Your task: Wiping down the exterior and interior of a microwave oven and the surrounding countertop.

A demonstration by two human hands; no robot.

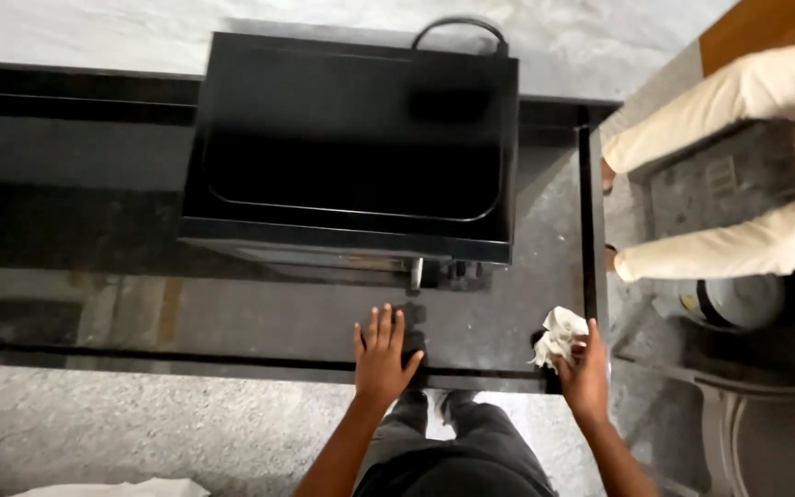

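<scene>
My left hand point(381, 354) rests flat, fingers spread, on the dark polished counter point(259, 322) just in front of a black microwave oven point(353, 147). Under its fingertips lies a small dark object I cannot make out. My right hand point(585, 373) is closed on a crumpled white cloth point(558, 335) at the counter's right front corner. The microwave stands at the back of the counter, seen from above, with its cable looping behind.
Another person in cream trousers point(738, 166) sits at the right on the speckled floor, hands near a dark mat. A round white and dark appliance point(738, 299) stands below them. A grey chair point(766, 433) is at lower right. White cloth point(121, 488) lies at the bottom left.
</scene>
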